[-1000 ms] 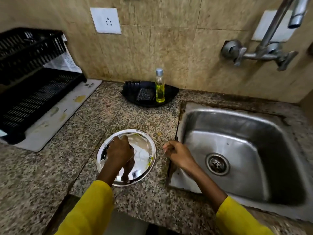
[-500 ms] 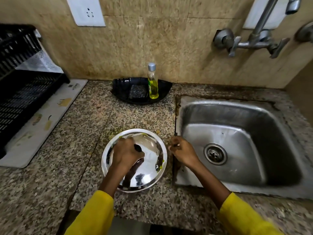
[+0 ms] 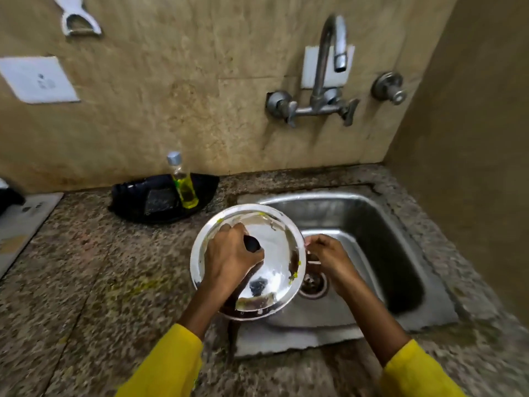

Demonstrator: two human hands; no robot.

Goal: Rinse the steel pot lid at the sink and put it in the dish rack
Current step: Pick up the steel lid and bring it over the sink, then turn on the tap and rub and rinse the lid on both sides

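The round steel pot lid (image 3: 274,270), smeared with yellow-green residue near its rim, is held in the air over the left edge of the steel sink (image 3: 380,224). My left hand (image 3: 232,256) is shut on the lid's black knob. At the lid's right rim, my right hand (image 3: 329,256) has its fingers curled and touches or pinches the edge above the drain (image 3: 313,282). The tap (image 3: 329,53) stands on the wall above the sink, with no water running. Only a dark corner of the dish rack (image 3: 8,196) shows at the far left.
A black tray (image 3: 134,193) by the wall holds a scrub pad (image 3: 160,200) and a bottle of yellow liquid (image 3: 184,184). A white mat (image 3: 23,222) lies on the granite counter at left. A side wall closes the space to the right of the sink.
My left hand lifted the lid off the counter and carried it right, over the sink's left edge. My right hand moved to the lid's right rim. The view swung right, away from the rack.
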